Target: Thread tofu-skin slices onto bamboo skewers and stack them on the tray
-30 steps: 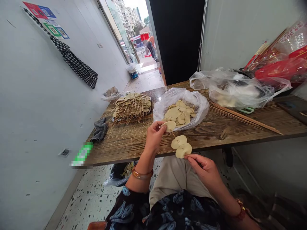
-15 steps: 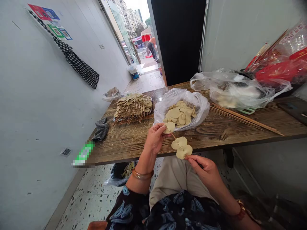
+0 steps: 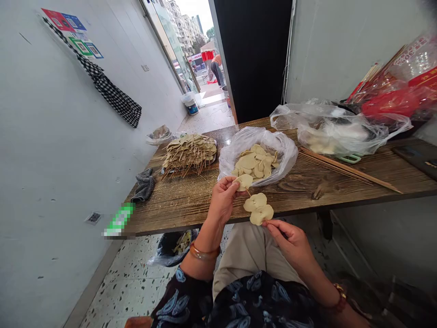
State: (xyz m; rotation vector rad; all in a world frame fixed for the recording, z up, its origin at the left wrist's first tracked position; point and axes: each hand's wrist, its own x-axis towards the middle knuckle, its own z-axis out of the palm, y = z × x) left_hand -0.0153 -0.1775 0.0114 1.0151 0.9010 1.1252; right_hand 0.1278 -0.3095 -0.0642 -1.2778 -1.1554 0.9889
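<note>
My right hand (image 3: 290, 239) is closed on the lower end of a thin wooden skewer (image 3: 248, 192). Two pale, flat round slices (image 3: 258, 208) are threaded on it, overlapping just above my fingertips. At the skewer's upper end my left hand (image 3: 223, 196) pinches another pale slice (image 3: 244, 182) between thumb and fingers; whether the tip has pierced it I cannot tell. Just beyond my left hand, an open clear plastic bag (image 3: 290, 152) holds many loose slices (image 3: 254, 161) of the same kind.
A stack of filled skewers (image 3: 189, 152) lies left on the wooden table (image 3: 177, 205), near a grey cloth (image 3: 143, 184). Bare skewers (image 3: 351, 171) lie at right beside another plastic bag (image 3: 341, 134). A lined bin (image 3: 167, 246) stands below. A person (image 3: 216, 70) is outside the doorway.
My left hand, with its slice, has shifted slightly to the right. My right hand and the two threaded slices have hardly moved.
</note>
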